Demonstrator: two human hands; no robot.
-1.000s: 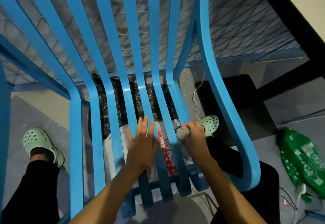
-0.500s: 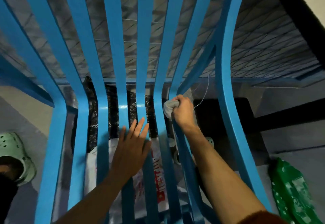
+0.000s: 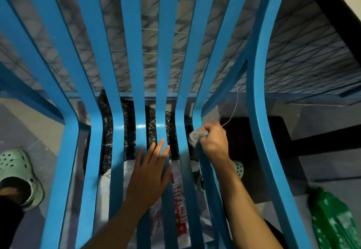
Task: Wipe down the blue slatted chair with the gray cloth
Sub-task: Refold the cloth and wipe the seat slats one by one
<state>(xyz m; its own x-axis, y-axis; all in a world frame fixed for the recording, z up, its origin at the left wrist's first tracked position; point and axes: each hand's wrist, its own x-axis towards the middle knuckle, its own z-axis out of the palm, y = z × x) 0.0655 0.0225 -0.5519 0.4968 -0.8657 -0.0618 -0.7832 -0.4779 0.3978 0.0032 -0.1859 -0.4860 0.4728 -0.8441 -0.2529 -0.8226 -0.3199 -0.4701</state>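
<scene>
Blue slats of the chair (image 3: 166,63) run past both hands with narrow gaps between them. The widest gap opens just right of the right grip (image 3: 213,143), between the slat it works on and the thick outer rail. That grip is curled tight round the gray cloth (image 3: 195,137), which is bunched and pressed on the slat at its bend. The left grip (image 3: 150,172) lies flat with straight fingers across two middle slats, just left of the cloth, and has hold of nothing.

Through the gaps under the left grip we see a white bag with red print (image 3: 178,200). Beyond its fingertips lies crumpled black plastic (image 3: 129,131). We cannot tell what either one holds. Well to the right of the right grip, a green bag (image 3: 336,223) sits on the floor. A thin pale cord (image 3: 234,108) hangs just beyond the right grip.

The chair's paint looks glossy and even, with small bright highlights where the middle slats bend.
</scene>
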